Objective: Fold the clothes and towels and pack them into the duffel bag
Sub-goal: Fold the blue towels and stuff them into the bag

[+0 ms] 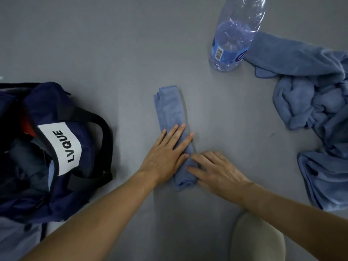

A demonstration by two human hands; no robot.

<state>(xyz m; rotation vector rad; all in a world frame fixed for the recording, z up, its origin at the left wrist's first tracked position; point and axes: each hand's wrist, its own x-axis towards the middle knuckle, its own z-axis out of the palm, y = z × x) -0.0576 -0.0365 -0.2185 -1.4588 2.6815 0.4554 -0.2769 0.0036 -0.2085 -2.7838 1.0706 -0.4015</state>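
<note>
Towel (169,110) is pressed flat to counter (113,53) by left hand (165,157), fingers (178,135) straight, and right hand (218,172), fingers (202,157) loosely bent, gripping nothing, keeping folds.

The duffel bag (90,140) runs off the left edge, its contents too dark to make out. The top edge cuts the plastic bottle (235,34), the right edge the crumpled towels (310,95). The left hand (163,159) and right hand (220,172) cover the folded towel (170,110) at its near half.
</note>
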